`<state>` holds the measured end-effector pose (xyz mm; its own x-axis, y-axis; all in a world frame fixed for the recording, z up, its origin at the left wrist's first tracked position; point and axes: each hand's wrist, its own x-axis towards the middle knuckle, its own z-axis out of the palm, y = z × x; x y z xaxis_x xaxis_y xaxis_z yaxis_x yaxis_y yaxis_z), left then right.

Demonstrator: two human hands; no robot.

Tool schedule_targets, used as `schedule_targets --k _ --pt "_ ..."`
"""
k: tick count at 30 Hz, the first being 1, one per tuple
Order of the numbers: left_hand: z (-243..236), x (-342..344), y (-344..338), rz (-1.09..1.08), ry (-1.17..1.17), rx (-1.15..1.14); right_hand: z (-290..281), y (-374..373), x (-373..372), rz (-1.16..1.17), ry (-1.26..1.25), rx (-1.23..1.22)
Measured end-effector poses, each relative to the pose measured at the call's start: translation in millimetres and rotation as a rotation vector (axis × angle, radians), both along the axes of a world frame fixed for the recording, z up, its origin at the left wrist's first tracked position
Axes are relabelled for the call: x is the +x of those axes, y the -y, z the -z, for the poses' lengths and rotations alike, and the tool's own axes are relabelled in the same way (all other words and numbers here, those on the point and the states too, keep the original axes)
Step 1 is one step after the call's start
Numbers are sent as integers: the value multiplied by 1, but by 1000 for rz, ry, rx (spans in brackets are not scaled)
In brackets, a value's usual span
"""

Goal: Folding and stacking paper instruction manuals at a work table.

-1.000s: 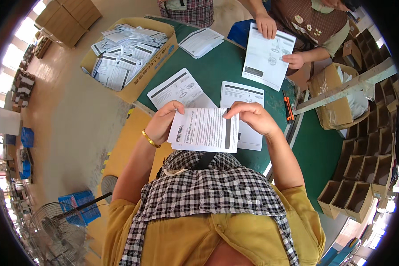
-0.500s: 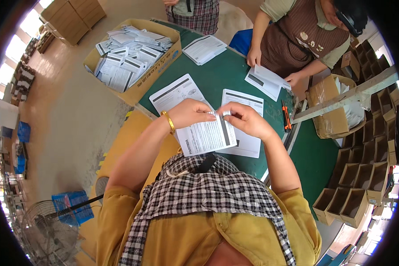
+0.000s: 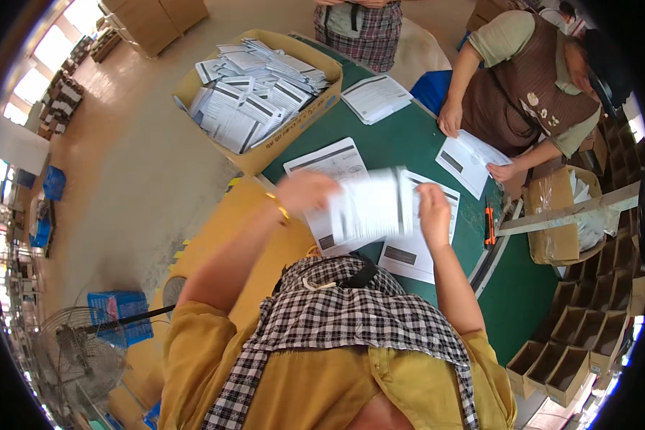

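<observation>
A printed paper leaflet (image 3: pixel 373 208), smeared by motion, is held up over the green table (image 3: pixel 301 143). My left hand (image 3: pixel 308 192), with a gold bangle at the wrist, is closed on its left upper side. Beside the leaflet's right edge, my right hand (image 3: pixel 434 211) has its fingers curled in; whether they touch the paper or hold anything I cannot make out. Under and around the leaflet lie a left pile of printed sheets (image 3: pixel 330 159) and a right pile of printed sheets (image 3: pixel 408 259), both partly covered.
A carton (image 3: pixel 294 136) full of folded leaflets stands at the table's left corner. Farther back lies another paper stack (image 3: pixel 376 98). Across the table a co-worker's hands handle a sheet (image 3: pixel 473 161). An orange cutter (image 3: pixel 489 226) lies by the right edge, near a metal bar (image 3: pixel 566 209).
The leaflet has risen and turned from lying low between both hands. My hands have moved apart, the right one toward the right. The view has shifted, and the co-worker's sheet is opened flatter.
</observation>
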<state>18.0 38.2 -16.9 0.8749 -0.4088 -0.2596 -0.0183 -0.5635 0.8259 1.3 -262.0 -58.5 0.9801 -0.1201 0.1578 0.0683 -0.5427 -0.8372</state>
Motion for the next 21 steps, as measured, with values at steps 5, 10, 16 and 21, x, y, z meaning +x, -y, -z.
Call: schedule_targets --k 5,10,16,21 --pt "-18 53 -125 -564 44 46 55 25 13 -110 -279 71" --pt "64 30 -57 -215 245 344 145 7 11 -246 -254 -422" --pt "156 -73 60 117 329 297 136 -23 13 -192 -607 -436" --pt "178 -84 41 306 586 595 133 -24 10 -305 -721 -405"
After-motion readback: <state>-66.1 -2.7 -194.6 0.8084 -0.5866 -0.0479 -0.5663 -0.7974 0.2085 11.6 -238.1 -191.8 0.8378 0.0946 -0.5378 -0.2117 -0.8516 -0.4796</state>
